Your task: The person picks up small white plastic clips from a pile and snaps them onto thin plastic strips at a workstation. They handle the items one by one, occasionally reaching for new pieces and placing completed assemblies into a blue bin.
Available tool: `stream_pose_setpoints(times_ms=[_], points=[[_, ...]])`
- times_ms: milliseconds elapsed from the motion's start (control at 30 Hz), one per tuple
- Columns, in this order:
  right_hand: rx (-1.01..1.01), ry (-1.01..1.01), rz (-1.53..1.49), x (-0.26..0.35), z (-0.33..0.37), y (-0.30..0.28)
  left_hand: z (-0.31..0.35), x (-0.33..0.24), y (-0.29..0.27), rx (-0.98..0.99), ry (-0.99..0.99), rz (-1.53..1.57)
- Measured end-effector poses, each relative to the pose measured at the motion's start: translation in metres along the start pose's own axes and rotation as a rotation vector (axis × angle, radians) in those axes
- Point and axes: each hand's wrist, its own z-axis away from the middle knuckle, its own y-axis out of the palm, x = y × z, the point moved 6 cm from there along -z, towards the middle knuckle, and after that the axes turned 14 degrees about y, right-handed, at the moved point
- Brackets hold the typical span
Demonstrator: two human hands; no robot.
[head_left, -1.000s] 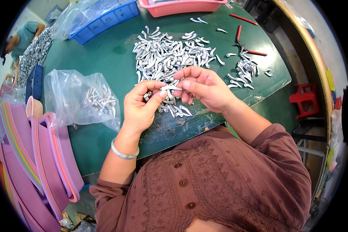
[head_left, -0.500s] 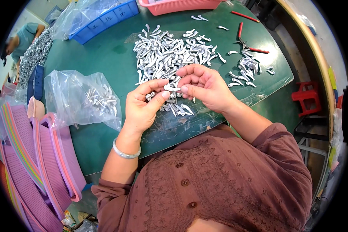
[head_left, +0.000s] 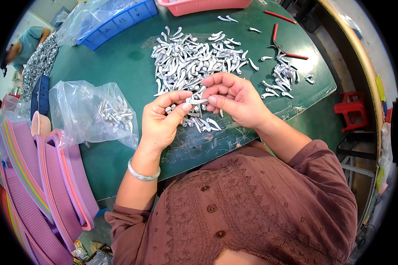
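Note:
Between my two hands is a small curved silver metal piece (head_left: pixel 196 101), shaped like a horn or claw. My left hand (head_left: pixel 162 115) pinches its left end between thumb and fingers. The thumb and fingertips of my right hand (head_left: pixel 235 98) close on its right end. Just beyond my hands spreads a big pile of like silver pieces (head_left: pixel 185 62) on the green table (head_left: pixel 124 172). Several more pieces (head_left: pixel 204 125) lie under and in front of my fingers, partly hidden by them.
Red-handled pliers (head_left: pixel 279 49) lie at the right beside a smaller heap of pieces (head_left: pixel 284 74). On the left sit a clear bag of metal parts (head_left: pixel 93 110) and purple baskets (head_left: pixel 66 194). Blue (head_left: pixel 119 24) and pink (head_left: pixel 203 6) bins stand at the back. A person (head_left: pixel 26 46) is far left.
The piece in my hands has been turned slightly, now showing a textured face instead of a smooth one. My hands have hardly moved.

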Motion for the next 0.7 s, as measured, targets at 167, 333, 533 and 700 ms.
stream_pose_setpoints(times_ms=[167,333,533,700], points=[[0.012,-0.011,0.0,0.0,0.0004,-0.0007,-0.0008,0.0001,0.0007,0.002,0.001,-0.021],[0.011,0.003,0.003,0.0007,0.0004,-0.0001,-0.0003,0.0004,0.0002,-0.012,-0.03,-0.001],[0.026,-0.007,-0.001,0.0006,0.0004,-0.0005,-0.0008,0.0006,0.0001,-0.011,-0.045,-0.005],[0.031,-0.008,-0.012,0.0004,0.0013,-0.0006,-0.0007,0.001,0.0,-0.008,-0.045,-0.003]])
